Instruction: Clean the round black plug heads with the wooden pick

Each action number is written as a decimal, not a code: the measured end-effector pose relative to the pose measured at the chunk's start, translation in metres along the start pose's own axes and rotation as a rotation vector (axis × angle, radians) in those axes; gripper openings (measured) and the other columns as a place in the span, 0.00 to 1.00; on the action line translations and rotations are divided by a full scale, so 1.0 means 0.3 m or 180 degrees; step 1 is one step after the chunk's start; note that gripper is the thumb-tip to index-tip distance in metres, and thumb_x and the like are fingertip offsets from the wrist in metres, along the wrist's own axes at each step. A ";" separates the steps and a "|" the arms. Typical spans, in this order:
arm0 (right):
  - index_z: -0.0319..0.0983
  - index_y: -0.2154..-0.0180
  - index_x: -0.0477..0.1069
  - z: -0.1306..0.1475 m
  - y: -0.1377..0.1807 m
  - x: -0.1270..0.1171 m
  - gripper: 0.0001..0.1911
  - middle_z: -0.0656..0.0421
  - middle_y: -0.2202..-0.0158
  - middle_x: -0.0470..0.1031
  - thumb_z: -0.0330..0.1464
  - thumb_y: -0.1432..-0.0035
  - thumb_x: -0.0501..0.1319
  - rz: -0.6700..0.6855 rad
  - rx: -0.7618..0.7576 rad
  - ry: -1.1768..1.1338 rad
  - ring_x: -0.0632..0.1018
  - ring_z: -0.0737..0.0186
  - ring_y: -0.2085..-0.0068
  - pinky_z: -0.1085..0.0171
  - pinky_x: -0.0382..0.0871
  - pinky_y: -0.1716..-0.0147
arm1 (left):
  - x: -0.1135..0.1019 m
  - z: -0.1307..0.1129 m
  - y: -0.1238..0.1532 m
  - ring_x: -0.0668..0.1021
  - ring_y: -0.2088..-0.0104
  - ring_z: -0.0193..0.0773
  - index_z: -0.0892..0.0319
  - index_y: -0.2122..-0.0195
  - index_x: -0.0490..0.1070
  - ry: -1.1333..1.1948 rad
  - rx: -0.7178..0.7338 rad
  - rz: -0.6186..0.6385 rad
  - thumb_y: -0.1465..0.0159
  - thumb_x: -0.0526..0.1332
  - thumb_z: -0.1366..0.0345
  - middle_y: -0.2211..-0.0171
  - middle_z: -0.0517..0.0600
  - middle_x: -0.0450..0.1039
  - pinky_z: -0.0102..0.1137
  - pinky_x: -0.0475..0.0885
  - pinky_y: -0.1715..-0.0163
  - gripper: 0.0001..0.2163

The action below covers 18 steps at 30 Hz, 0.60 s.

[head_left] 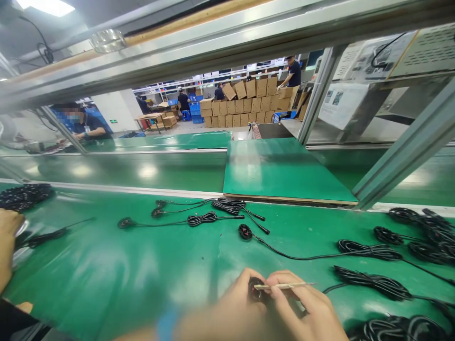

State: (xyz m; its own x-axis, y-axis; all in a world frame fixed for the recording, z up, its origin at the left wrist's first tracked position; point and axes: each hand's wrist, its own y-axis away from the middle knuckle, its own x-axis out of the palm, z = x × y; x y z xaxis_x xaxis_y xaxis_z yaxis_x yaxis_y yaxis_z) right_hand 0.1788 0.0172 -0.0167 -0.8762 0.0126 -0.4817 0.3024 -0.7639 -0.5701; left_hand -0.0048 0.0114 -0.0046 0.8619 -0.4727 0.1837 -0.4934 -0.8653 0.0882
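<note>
My left hand (237,294) pinches a small round black cable head (255,288) low in the middle of the head view. Between the fingertips of my right hand (308,305) is a thin pale stick (293,286), its tip touching or close to the face of that head. A blue band circles my left wrist. Just beyond my hands lies another round black head (245,231), whose cable runs right to a tied coil (369,251). A second coiled cable (373,282) rests to the right of my right hand.
Several cables with round heads (202,218) lie on the green bench. More black cables are heaped at right (433,237) and far left (26,195). Another person's hand (7,244) is at the left edge. A raised green board (284,170) and metal posts stand ahead.
</note>
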 end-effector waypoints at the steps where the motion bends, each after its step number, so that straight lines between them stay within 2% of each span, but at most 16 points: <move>1: 0.42 0.57 0.71 0.006 -0.005 0.000 0.06 0.58 0.60 0.75 0.28 0.32 0.57 0.0010 -0.0081 0.0004 0.79 0.62 0.60 0.70 0.75 0.61 | -0.001 0.000 0.000 0.68 0.64 0.35 0.57 0.57 0.65 0.0032 -0.0030 -0.0001 0.37 0.61 0.65 0.66 0.46 0.64 0.28 0.65 0.62 0.09; 5: 0.40 0.56 0.71 0.033 -0.029 -0.021 0.07 0.56 0.61 0.74 0.25 0.32 0.56 0.0057 -0.0320 -0.0134 0.78 0.62 0.60 0.68 0.75 0.62 | -0.001 -0.007 0.000 0.65 0.65 0.35 0.57 0.57 0.63 0.0089 -0.0229 -0.0051 0.39 0.63 0.63 0.66 0.45 0.61 0.29 0.62 0.62 0.12; 8: 0.40 0.58 0.70 0.040 -0.035 -0.042 0.06 0.56 0.61 0.74 0.25 0.32 0.57 -0.0168 -0.0242 -0.0151 0.77 0.61 0.60 0.67 0.74 0.61 | 0.004 -0.023 0.001 0.65 0.63 0.35 0.57 0.57 0.62 0.0066 -0.0418 -0.0088 0.41 0.64 0.63 0.65 0.45 0.60 0.30 0.60 0.61 0.14; 11: 0.40 0.57 0.70 0.038 -0.033 -0.045 0.07 0.56 0.61 0.74 0.24 0.32 0.56 -0.0160 -0.0277 -0.0196 0.77 0.60 0.59 0.67 0.74 0.61 | 0.008 -0.038 0.001 0.64 0.64 0.35 0.56 0.57 0.60 0.0117 -0.0553 -0.0071 0.43 0.64 0.63 0.65 0.45 0.60 0.30 0.59 0.62 0.15; 15: 0.38 0.54 0.69 0.036 -0.036 -0.024 0.10 0.54 0.60 0.74 0.21 0.33 0.54 0.0168 -0.0521 -0.0283 0.76 0.60 0.57 0.66 0.75 0.60 | 0.006 -0.041 0.001 0.64 0.65 0.35 0.57 0.58 0.61 0.0212 -0.0502 -0.0031 0.43 0.66 0.60 0.66 0.45 0.59 0.30 0.60 0.62 0.16; 18: 0.38 0.55 0.71 0.040 -0.044 -0.018 0.12 0.52 0.58 0.73 0.21 0.33 0.52 0.0426 -0.0501 -0.0266 0.76 0.60 0.56 0.67 0.74 0.59 | 0.001 -0.035 0.002 0.65 0.65 0.35 0.57 0.59 0.63 0.0308 -0.0411 -0.0024 0.42 0.66 0.57 0.67 0.45 0.59 0.30 0.61 0.62 0.16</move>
State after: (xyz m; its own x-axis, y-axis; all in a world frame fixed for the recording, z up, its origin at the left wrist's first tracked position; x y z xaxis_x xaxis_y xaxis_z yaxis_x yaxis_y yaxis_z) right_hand 0.1750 0.0195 0.0013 -0.8505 -0.1406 -0.5068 0.4671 -0.6449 -0.6049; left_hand -0.0059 0.0126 0.0059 0.8534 -0.4425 0.2755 -0.5032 -0.8373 0.2139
